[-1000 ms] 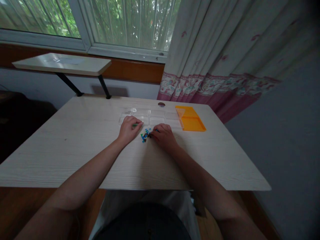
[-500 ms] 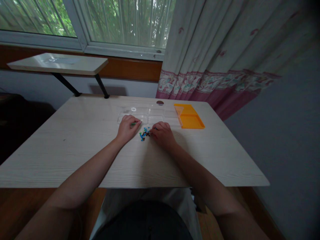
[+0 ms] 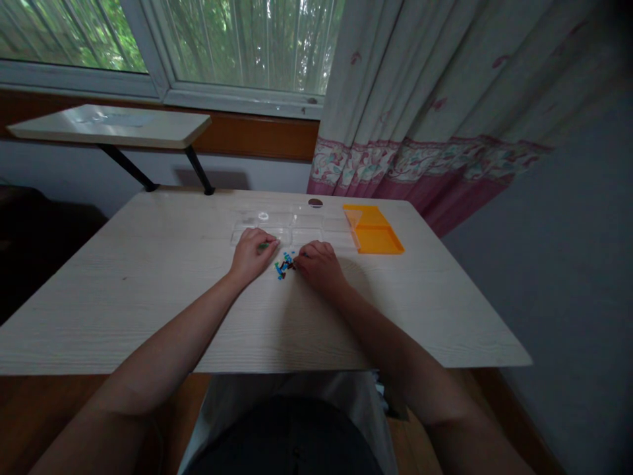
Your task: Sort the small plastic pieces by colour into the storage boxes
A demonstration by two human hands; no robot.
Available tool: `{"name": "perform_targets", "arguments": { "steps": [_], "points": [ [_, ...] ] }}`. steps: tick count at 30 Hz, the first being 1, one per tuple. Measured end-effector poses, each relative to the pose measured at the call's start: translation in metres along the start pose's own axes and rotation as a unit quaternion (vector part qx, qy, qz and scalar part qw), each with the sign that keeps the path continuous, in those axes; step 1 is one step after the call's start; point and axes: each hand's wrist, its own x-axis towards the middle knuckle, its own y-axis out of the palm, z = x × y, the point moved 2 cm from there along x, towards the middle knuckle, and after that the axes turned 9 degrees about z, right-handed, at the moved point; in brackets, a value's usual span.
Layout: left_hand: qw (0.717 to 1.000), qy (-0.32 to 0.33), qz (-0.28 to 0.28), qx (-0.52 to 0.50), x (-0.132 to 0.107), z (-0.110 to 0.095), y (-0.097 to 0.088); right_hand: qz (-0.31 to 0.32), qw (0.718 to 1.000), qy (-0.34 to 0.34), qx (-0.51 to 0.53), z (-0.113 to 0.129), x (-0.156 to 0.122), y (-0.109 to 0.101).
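A small heap of tiny blue, green and dark pieces [image 3: 285, 264] lies on the pale wooden table [image 3: 148, 284]. My left hand [image 3: 251, 254] rests just left of the heap, fingers curled and pinched on a small green piece [image 3: 264, 245]. My right hand [image 3: 319, 264] lies right of the heap, fingers curled, its fingertips touching the pieces; whether it grips one is hidden. Just behind both hands sits a clear plastic compartment box [image 3: 291, 227].
An orange lid [image 3: 372, 236] lies at the back right of the table next to the clear box. A small dark round thing [image 3: 315, 202] sits at the far edge. Behind stand a white side table [image 3: 113, 125], a window and a curtain [image 3: 420, 112].
Both hands have stayed by the heap with only slight finger shifts. The view has drifted a little, so everything sits slightly higher and further left.
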Motion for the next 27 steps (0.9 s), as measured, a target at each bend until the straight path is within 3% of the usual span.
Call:
{"name": "perform_targets", "arguments": {
  "steps": [7,18,27],
  "points": [
    [1.0,0.004,0.0,-0.001,-0.001,0.003,0.001,-0.005,1.0,0.009,-0.003,0.001,0.001,0.001],
    [0.995,-0.063,-0.034,0.064,0.001,0.028,-0.003,-0.094,0.98,0.097,0.144,-0.023,-0.005,0.007],
    [0.995,-0.06,-0.038,0.067,0.0,0.024,-0.007,-0.126,0.967,0.092,0.2,-0.023,-0.007,0.005]
  ]
}}
